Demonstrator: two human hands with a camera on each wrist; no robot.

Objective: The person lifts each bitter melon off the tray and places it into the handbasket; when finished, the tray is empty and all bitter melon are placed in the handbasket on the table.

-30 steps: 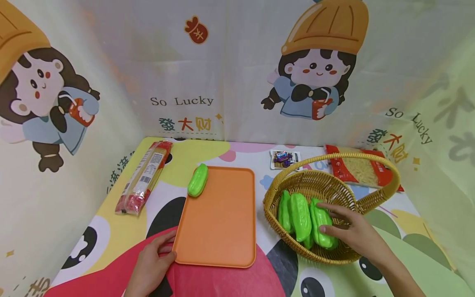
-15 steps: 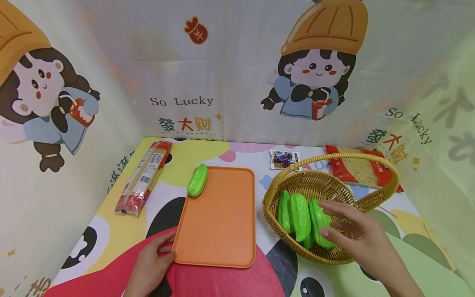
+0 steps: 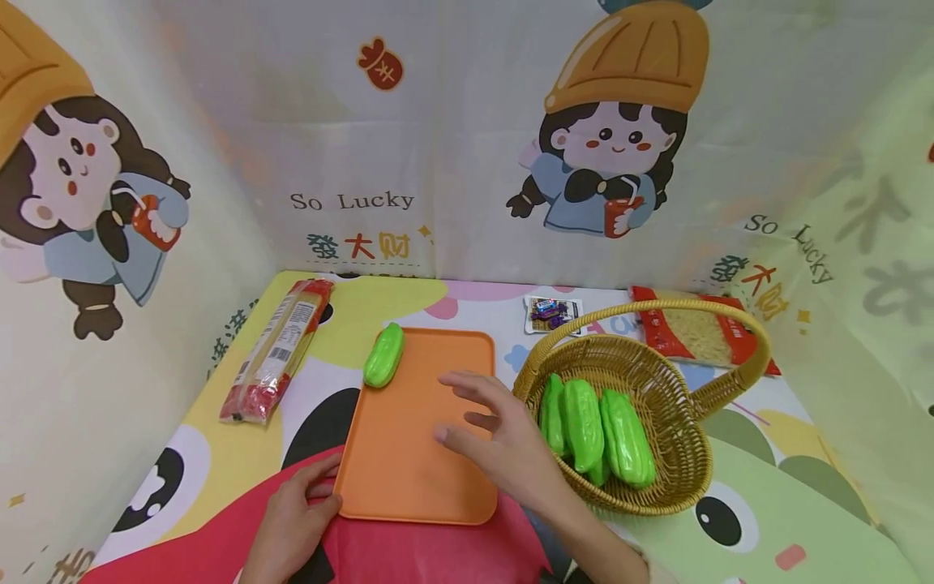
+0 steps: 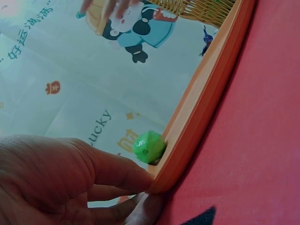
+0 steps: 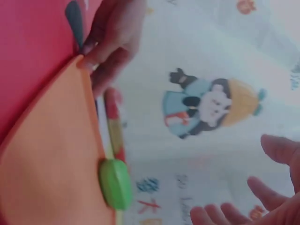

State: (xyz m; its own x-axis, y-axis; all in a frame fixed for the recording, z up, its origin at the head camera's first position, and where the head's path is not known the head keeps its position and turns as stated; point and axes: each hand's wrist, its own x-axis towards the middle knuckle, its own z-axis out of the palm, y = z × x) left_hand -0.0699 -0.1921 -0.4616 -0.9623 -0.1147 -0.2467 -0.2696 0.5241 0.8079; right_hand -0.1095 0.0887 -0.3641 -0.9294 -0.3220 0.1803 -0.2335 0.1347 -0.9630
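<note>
An orange tray (image 3: 409,478) lies flat on the table. My left hand (image 3: 295,519) pinches its near left corner (image 4: 161,183), thumb on the rim. My right hand (image 3: 489,430) hovers open above the tray's right half, fingers spread, holding nothing. One green toy gourd (image 3: 383,355) rests on the tray's far left corner (image 5: 115,185) (image 4: 149,147). A wicker basket (image 3: 679,478) with a handle stands right of the tray and holds several green toy gourds (image 3: 587,422).
A long noodle packet (image 3: 276,349) lies left of the tray. A red noodle bag (image 3: 693,332) and a small snack packet (image 3: 550,312) lie behind the basket. Cartoon-printed cloth walls close in the table on three sides.
My right hand has left the gourds in the basket empty and moved left over the orange tray. The left hand keeps its hold on the tray's corner.
</note>
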